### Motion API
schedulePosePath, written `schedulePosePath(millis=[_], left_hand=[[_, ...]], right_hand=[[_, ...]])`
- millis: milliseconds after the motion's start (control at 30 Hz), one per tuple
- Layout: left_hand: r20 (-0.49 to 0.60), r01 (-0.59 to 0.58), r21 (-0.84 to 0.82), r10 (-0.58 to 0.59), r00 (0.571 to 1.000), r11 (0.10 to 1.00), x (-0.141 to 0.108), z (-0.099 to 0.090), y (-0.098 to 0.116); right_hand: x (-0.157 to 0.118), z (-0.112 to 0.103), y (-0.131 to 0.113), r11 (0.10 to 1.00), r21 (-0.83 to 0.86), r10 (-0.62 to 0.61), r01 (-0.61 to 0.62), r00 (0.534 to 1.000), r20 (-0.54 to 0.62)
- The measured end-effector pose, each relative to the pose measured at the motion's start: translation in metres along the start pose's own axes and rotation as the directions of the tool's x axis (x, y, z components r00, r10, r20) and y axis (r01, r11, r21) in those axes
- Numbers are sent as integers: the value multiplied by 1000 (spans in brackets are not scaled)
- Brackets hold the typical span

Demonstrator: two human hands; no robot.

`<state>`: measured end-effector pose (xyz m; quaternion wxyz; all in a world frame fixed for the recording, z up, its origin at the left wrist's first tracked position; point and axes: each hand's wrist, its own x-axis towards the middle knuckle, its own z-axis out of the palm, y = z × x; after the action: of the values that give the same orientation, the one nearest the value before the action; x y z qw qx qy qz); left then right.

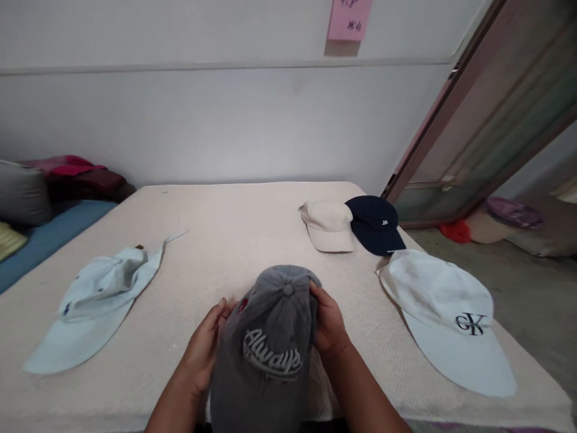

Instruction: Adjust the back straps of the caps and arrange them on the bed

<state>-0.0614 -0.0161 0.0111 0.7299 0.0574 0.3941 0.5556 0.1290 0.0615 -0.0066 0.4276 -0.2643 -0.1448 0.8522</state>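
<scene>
A grey baseball cap (279,325) with white "Always" lettering is held at the table's near edge, its brim pointing toward me. My left hand (210,340) grips the cap's left side, the fingers partly hidden behind it. On the opposite side, my right hand (328,319) is closed on the cap's edge, thumb near the crown. A crumpled pale blue cap (99,300) lies to the left, its strap stretched out. To the right rests a white cap (446,319) with black "CK" letters. Farther back, a beige cap (328,222) touches a navy cap (376,222).
The caps lie on a table with a cream cloth (216,228), which meets a white wall (225,126). A pink note (349,21) hangs on the wall. At left are a grey cushion (22,192) and a blue seat (63,231); at right, a framed glass door (469,120).
</scene>
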Motion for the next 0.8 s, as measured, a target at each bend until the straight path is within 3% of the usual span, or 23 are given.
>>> schedulePosePath(millis=[167,267,333,433,633,800], left_hand=[[-81,-10,17,12,997,1000,-9,-10,-7],[-77,-44,19,45,996,999,-15,-18,-13],[-89,-106,11,107,990,994,-17,-24,-15],[-206,-233,-35,222,953,972,-19,-31,-10],[-389,-454,-67,396,832,888,-27,-48,26],[-360,-603,35,573,736,797,-42,-70,84]], right_hand=[[13,-11,-17,981,81,-159,179,965,-207],[21,-15,-18,972,87,-192,219,950,-246],[26,-17,-14,972,78,-192,221,942,-277],[34,-20,-5,971,100,-168,219,914,-369],[42,-17,15,974,121,-121,194,887,-445],[33,-2,29,999,38,-4,21,910,-414]])
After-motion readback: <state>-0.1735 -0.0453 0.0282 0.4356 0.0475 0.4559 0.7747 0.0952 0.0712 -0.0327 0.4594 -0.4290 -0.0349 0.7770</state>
